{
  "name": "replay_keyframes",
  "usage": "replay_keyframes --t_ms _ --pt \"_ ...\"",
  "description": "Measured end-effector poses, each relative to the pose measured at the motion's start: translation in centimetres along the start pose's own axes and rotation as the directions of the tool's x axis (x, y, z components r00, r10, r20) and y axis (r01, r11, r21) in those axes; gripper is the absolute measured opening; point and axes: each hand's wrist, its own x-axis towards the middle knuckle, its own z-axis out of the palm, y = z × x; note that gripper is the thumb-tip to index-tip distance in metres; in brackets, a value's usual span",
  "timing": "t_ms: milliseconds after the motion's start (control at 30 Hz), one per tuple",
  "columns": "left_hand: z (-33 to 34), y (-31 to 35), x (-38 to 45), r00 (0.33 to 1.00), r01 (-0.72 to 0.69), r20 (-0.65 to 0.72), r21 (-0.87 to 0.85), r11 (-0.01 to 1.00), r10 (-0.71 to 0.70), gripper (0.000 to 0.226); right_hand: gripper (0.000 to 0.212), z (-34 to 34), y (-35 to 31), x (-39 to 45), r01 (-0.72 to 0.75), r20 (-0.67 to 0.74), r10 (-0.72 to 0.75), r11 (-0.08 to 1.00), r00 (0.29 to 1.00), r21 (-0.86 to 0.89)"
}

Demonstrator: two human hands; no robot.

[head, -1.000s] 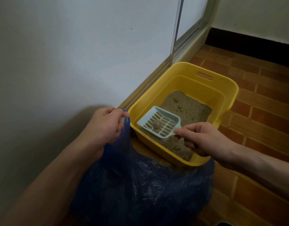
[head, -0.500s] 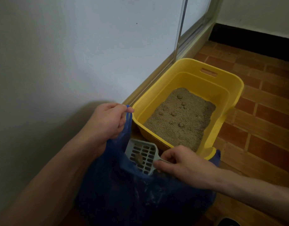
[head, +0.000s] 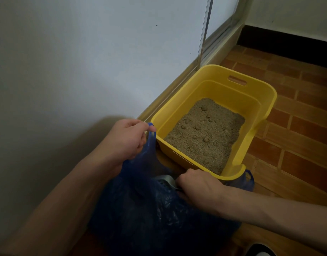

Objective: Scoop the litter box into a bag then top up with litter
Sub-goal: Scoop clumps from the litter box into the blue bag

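The left hand (head: 128,139) is pinching one handle of the blue plastic bag (head: 151,215) between thumb and curled fingers, lifting that edge so the mouth is gaping upward; the right hand (head: 197,189) is gripping the handle of the pale slotted litter scoop (head: 163,182), fingers wrapped round it, and the scoop's head is dipping inside the bag's mouth, only a grey corner and a few slots showing, so whether it is carrying anything cannot be told; the bag is sitting on the floor (head: 297,148) of reddish-brown tiles, pressed against the near wall of the yellow litter box (head: 260,100), and its second handle is sticking up just beside the box's near right corner; the box is standing along the base of a pale wall (head: 85,61), next to a metal sliding-door track (head: 210,50); inside it tan litter (head: 205,133) is covering the bottom, with several small clumps (head: 206,139) lying on the surface; a cut-out handle is showing in the box's far wall.
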Motion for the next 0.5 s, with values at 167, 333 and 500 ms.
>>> replay_keyframes --t_ms 167,333,500 --pt "-0.1 -0.1 0.1 1.000 0.007 -0.002 0.005 1.000 -0.007 0.025 0.025 -0.7 0.0 -0.5 0.019 -0.045 -0.023 0.995 0.999 -0.100" --pt "-0.1 -0.2 0.3 1.000 0.001 -0.030 -0.009 1.000 -0.001 0.026 0.022 -3.1 0.7 -2.6 0.041 -0.197 -0.036 0.999 0.980 0.019" --pt "0.2 -0.1 0.6 0.998 0.001 -0.059 -0.039 0.999 -0.003 0.024 0.020 -6.5 2.1 -4.9 0.006 -0.253 0.070 0.958 0.965 0.288"
